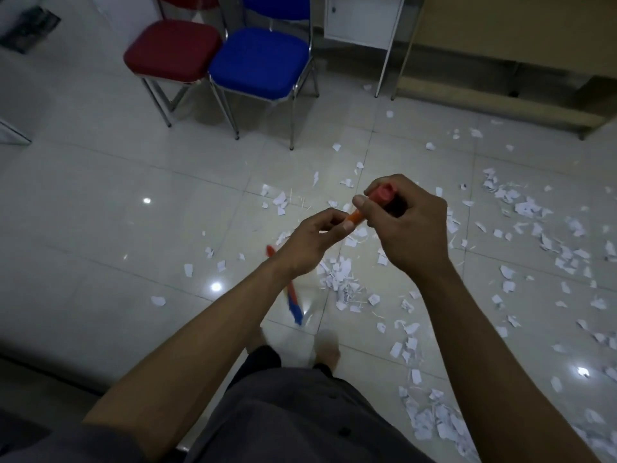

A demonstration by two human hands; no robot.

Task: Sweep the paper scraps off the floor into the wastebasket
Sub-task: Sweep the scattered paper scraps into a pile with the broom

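Both hands grip an orange-red broom handle [384,194]. My right hand [405,228] closes around its top end, and my left hand [309,243] pinches it a little lower. The handle runs down behind my left wrist to a red and blue broom head [293,302] near the floor, blurred. White paper scraps [344,282] lie scattered over the pale tiled floor, mostly from the centre out to the right [534,208], with a dense heap at lower right [430,419]. No wastebasket is in view.
A red chair [173,50] and a blue chair [260,61] with metal legs stand at the back. A white cabinet on thin legs [364,21] and a beige bench or counter [521,41] line the far right. My feet [327,349] stand just behind the broom.
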